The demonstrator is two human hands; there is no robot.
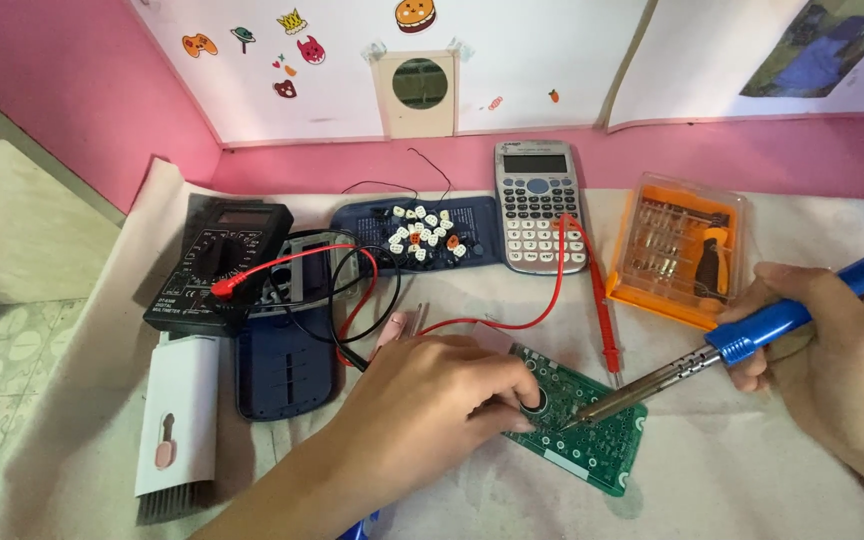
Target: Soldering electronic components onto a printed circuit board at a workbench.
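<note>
Nearest, one left hand (422, 410) presses its fingertips on a flat green circuit board (577, 425) lying near centre on the pale cloth (752, 480). One right hand (832, 360) is wrapped around a blue-handled soldering iron (752, 335), metal tip on the board. Farther off: one grey calculator (540, 205), one black multimeter (217, 262) with red and black leads, one clear-lidded orange bit case (680, 250) at right, one white brush tool (177, 420) at left.
</note>
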